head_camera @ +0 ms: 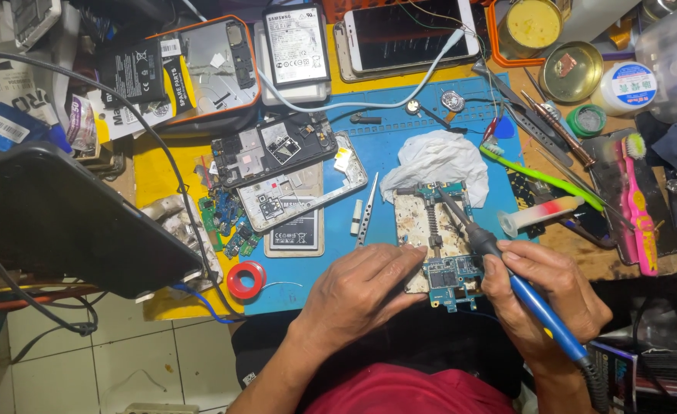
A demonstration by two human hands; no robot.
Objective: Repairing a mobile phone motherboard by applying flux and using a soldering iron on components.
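**Circuit board sits between the two hands, iron slanting in from the right**

Head view: The small blue-green phone circuit board (452, 277) lies at the near edge of a pale, stained rectangular holder plate (427, 230), which rests on the blue work mat (384, 146). The left hand (361, 287) lies flat just beside the board's left side, fingers curled loosely with their tips on the holder plate's edge; it pins the plate and grips nothing. The right hand (545, 295) is closed around the blue-handled soldering iron (507, 272), held like a pen. The iron's long axis runs on a diagonal, from the cable end low at the right, up and leftwards to a dark tip over the upper part of the holder plate, beyond the board. The board therefore lies to the left of the right hand, just under the iron's shaft, and both hands are about equally close to it. A crumpled white tissue (438, 157) sits past the plate, metal tweezers (367, 208) lie to its left, and a red solder reel (246, 279) stands near the mat's front left corner.
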